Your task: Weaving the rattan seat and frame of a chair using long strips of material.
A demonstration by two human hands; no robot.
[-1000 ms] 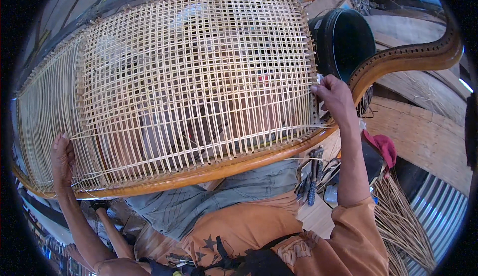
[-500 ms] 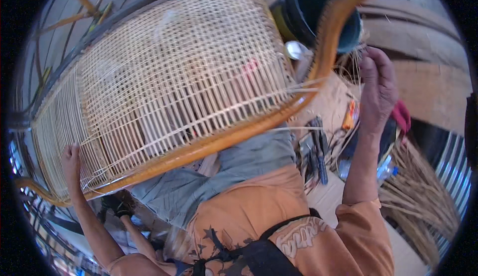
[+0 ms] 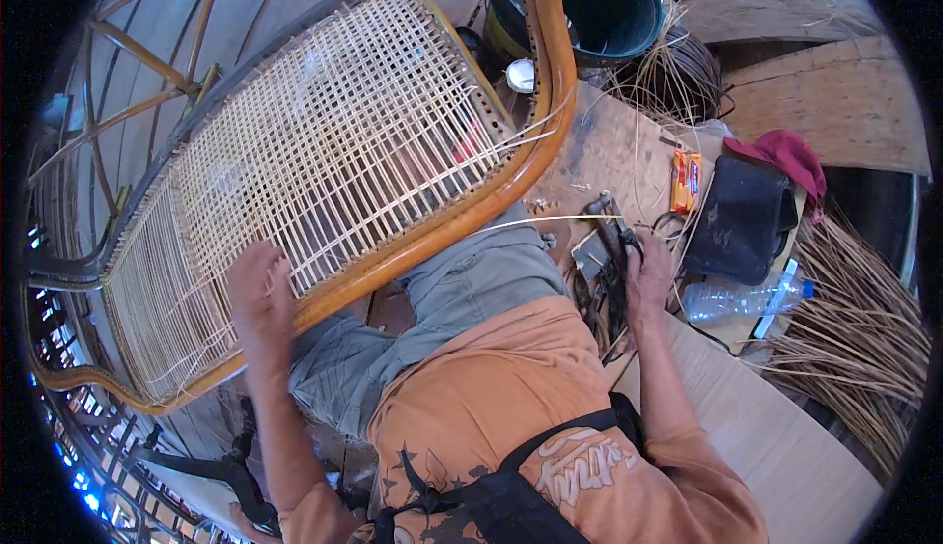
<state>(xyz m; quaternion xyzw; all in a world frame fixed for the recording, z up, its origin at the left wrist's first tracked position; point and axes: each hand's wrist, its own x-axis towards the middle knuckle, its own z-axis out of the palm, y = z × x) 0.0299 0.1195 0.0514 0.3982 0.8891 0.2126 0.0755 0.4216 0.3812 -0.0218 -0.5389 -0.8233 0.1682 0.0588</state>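
A chair-like frame with a bent, orange-brown wooden rail (image 3: pixel 432 245) leans across my lap. Its panel of woven cane (image 3: pixel 324 92) has a tight weave at the far side and more open strands near the rail. My left hand (image 3: pixel 263 294) is over the near edge of the panel, fingers curled and slightly blurred; whether a strand is in them is hidden. At the right, my right hand (image 3: pixel 648 274) closes on a black-handled tool (image 3: pixel 629 242) among other dark tools on the board. A loose pale cane strand (image 3: pixel 535 219) arcs from my lap toward that hand.
Beyond the rail stands a dark green bucket (image 3: pixel 614 14), with a coil of cane (image 3: pixel 683 78) beside it. To the right lie an orange packet (image 3: pixel 686 181), a black bag (image 3: pixel 739 220), a red cap (image 3: pixel 786 163), a plastic bottle (image 3: pixel 732 300) and a cane bundle (image 3: pixel 855 348).
My right hand has come down from beside the bucket to the tools. My left hand has moved right along the rail. The view has shifted, so the frame sits further left.
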